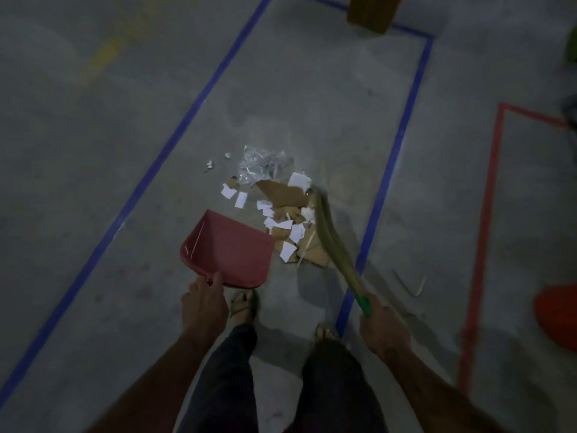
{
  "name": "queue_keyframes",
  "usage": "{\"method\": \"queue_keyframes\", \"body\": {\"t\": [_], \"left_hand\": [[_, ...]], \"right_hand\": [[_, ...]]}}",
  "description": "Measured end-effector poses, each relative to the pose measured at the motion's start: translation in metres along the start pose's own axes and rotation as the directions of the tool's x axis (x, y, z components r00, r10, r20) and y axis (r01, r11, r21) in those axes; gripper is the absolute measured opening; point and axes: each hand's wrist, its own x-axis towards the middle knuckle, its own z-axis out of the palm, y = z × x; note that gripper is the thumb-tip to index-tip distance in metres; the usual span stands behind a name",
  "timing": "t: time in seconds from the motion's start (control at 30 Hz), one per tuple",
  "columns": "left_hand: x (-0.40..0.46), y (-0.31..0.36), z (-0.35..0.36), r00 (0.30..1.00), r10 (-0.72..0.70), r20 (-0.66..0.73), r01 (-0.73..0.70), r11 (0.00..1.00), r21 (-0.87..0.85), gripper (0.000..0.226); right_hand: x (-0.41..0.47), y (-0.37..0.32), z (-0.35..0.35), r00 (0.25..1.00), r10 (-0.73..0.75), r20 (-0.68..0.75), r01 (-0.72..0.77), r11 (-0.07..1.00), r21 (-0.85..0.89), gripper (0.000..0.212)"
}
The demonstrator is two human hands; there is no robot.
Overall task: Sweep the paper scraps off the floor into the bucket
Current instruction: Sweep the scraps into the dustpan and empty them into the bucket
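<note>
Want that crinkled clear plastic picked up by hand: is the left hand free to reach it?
Probably not yet: the left hand grips the red dustpan, and the plastic lies beyond the scrap pile.

Red dustpan [229,250] in left hand [204,303], broom [327,235] in right hand [382,326], beside paper scraps [282,214].

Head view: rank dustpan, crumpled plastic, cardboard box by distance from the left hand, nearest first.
From the left hand:
1. Dustpan: held by that hand at its near rim, left of the scrap pile.
2. Crumpled plastic: at the far end of the pile, mid-floor.
3. Cardboard box: at the top edge, by the far corner of the blue tape.
</note>
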Motion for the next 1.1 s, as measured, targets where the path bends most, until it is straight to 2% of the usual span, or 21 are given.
{"method": "queue_keyframes", "body": {"t": [0.1, 0.2, 0.27, 0.47, 0.57, 0.67, 0.73, 0.83, 0.93, 1.0, 1.1], "left_hand": [[0.051, -0.021, 0.034, 0.996, 0.060, 0.065, -0.064, 0.996, 0.054, 0.041], [0.095, -0.037, 0.067, 0.990, 0.089, 0.105, -0.099, 0.991, 0.092, 0.036], [0.123, -0.039, 0.090, 0.986, 0.110, 0.124, -0.122, 0.988, 0.095, 0.033], [0.185, -0.024, 0.149, 0.980, 0.146, 0.135, -0.153, 0.987, 0.044, 0.033], [0.198, -0.012, 0.157, 0.982, 0.128, 0.139, -0.135, 0.990, 0.039, 0.029], [0.204, -0.011, 0.158, 0.984, 0.090, 0.152, -0.095, 0.995, 0.027, 0.032], [0.205, -0.016, 0.156, 0.987, 0.060, 0.150, -0.065, 0.998, 0.025, 0.033], [0.203, -0.028, 0.151, 0.988, 0.020, 0.151, -0.023, 1.000, 0.021, 0.031], [0.199, -0.040, 0.151, 0.987, -0.008, 0.158, 0.006, 1.000, 0.016, 0.029], [0.196, -0.045, 0.154, 0.985, -0.020, 0.169, 0.017, 1.000, 0.021, 0.029], [0.191, -0.051, 0.164, 0.983, -0.033, 0.180, 0.029, 0.999, 0.023, 0.032]], "right_hand": [[0.037, -0.013, 0.039, 0.989, 0.148, -0.001, -0.147, 0.983, 0.109, 0.050], [0.070, -0.016, 0.083, 0.958, 0.288, 0.006, -0.286, 0.949, 0.133, 0.051], [0.093, -0.015, 0.110, 0.943, 0.329, 0.051, -0.333, 0.932, 0.144, 0.047], [0.153, -0.035, 0.178, 0.955, 0.231, 0.188, -0.250, 0.965, 0.085, 0.046], [0.154, -0.048, 0.191, 0.974, 0.131, 0.185, -0.162, 0.973, 0.165, 0.053], [0.156, -0.057, 0.190, 0.973, 0.102, 0.205, -0.139, 0.974, 0.178, 0.058], [0.151, -0.057, 0.187, 0.981, 0.066, 0.184, -0.107, 0.970, 0.219, 0.060], [0.131, -0.048, 0.175, 0.998, 0.035, 0.048, -0.049, 0.942, 0.332, 0.056], [0.109, -0.030, 0.166, 0.994, 0.103, 0.030, -0.106, 0.907, 0.407, 0.056], [0.102, -0.018, 0.166, 0.978, 0.180, 0.108, -0.207, 0.912, 0.355, 0.057], [0.103, -0.017, 0.174, 0.949, 0.178, 0.259, -0.253, 0.921, 0.295, 0.054]]}}
